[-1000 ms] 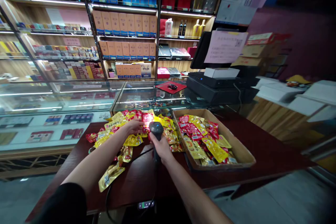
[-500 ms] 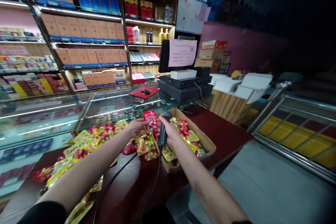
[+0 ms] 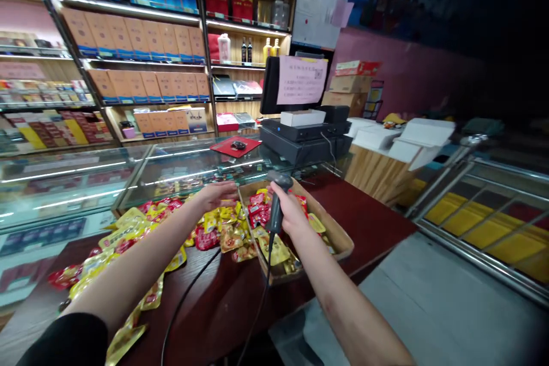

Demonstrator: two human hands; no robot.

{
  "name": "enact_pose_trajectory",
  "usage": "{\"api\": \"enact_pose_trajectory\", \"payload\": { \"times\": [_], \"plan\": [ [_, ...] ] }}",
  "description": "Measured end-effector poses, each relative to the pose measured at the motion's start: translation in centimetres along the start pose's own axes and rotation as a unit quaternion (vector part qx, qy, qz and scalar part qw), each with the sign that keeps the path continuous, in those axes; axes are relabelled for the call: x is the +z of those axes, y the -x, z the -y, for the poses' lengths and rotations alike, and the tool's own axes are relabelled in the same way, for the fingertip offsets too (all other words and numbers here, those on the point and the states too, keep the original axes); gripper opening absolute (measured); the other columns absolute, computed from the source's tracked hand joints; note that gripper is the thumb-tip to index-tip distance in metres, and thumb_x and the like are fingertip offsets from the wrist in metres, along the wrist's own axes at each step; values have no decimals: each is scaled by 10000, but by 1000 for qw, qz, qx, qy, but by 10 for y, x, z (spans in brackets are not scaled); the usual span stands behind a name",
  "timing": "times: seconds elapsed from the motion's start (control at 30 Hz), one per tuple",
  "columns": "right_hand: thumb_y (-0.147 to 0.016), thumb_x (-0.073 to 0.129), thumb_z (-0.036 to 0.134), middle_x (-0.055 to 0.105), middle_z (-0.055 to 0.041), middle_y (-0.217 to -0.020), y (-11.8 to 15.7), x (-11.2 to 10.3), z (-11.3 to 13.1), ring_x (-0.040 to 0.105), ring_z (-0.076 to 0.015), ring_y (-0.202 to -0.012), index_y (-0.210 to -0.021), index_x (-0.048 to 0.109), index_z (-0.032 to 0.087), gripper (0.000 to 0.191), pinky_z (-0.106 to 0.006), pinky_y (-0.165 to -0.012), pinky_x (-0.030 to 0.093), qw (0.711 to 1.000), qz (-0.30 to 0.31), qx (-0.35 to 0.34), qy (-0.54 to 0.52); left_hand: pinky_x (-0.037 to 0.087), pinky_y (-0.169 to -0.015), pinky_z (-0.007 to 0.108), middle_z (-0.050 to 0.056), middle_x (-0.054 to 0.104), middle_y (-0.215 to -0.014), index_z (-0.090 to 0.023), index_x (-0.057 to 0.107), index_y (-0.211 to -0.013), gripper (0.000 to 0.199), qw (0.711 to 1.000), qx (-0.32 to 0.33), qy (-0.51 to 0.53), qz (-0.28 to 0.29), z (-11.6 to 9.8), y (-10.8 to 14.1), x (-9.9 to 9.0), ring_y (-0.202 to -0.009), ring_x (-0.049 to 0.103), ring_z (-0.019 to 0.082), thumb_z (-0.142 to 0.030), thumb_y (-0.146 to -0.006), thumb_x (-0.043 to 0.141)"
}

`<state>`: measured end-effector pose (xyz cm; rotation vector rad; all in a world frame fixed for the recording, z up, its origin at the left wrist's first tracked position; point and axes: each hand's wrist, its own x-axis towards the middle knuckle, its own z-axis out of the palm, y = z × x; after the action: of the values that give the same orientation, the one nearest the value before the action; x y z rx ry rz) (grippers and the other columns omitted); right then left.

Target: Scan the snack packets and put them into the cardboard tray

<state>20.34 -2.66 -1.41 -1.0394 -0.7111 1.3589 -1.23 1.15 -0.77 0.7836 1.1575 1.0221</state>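
Note:
My right hand (image 3: 293, 213) is wrapped round the grip of a dark barcode scanner (image 3: 275, 214), held upright over a cardboard box (image 3: 346, 243). A cable runs down from the scanner's handle. Inside the box lie red and yellow snack packets (image 3: 274, 247). To the left, my left hand (image 3: 218, 194) reaches out flat with its fingers extended and nothing seen in it. It is above a loose pile of snack packets (image 3: 231, 234), near the box's left wall. More packets (image 3: 128, 234) spread along the table to the left, partly covered by my left forearm.
The dark red table (image 3: 373, 217) meets a glass display case (image 3: 193, 163) at the back. A monitor (image 3: 270, 88) and a black cash drawer (image 3: 283, 146) stand behind the box. A red mat (image 3: 223, 147) lies on the glass. A metal railing (image 3: 484, 234) runs on the right.
A red packet that my left hand held is gone from its fingers, which have straightened and shifted slightly left. Red packets now show in the box's left part. The scanner has moved slightly right.

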Motion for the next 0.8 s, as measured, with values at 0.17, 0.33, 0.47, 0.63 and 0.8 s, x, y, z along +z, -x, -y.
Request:
{"api": "enact_pose_trajectory", "payload": {
  "times": [0.17, 0.33, 0.47, 0.63, 0.8],
  "plan": [
    [-720, 748, 306, 708, -59, -816, 28, 58, -37, 675, -137, -731, -817, 666, 143, 206, -213, -621, 551, 986, 128, 104, -25, 586, -659, 332, 122, 698, -1024, -149, 677, -1000, 430, 993, 42, -97, -46, 10, 61, -85, -893, 681, 240, -318, -633, 825],
    [-709, 755, 314, 704, -60, -811, 52, 101, -102, 678, -143, -706, -818, 655, 153, 219, -221, -584, 552, 967, 182, 176, 8, 537, -599, 269, 89, 720, -875, -159, 712, -1001, 447, 960, 87, -238, -122, 51, 111, -145, -840, 681, 238, -421, -644, 776],
    [-686, 756, 407, 673, -37, -720, 69, 113, -152, 625, -113, -570, -819, 653, 156, 302, -226, -548, 519, 960, 189, 189, 81, 516, -664, 264, 71, 727, -898, -191, 723, -964, 292, 923, 145, -290, -207, 76, 137, -166, -811, 669, 217, -326, -705, 715],
    [-655, 754, 449, 665, -13, -690, 83, 116, -187, 629, -130, -626, -875, 660, 151, 382, -232, -591, 497, 962, 180, 142, 145, 444, -774, 281, 74, 712, -814, -202, 703, -826, 107, 848, 166, -408, -296, 102, 161, -151, -780, 653, 213, -237, -777, 615],
    [-661, 748, 447, 639, 3, -633, 85, 126, -198, 600, -122, -538, -882, 645, 145, 388, -230, -528, 476, 956, 193, 173, 137, 418, -771, 316, 133, 713, -802, -185, 654, -1121, 317, 826, 96, -473, -291, 131, 161, -133, -794, 670, 270, -228, -839, 517]
  ]
}}
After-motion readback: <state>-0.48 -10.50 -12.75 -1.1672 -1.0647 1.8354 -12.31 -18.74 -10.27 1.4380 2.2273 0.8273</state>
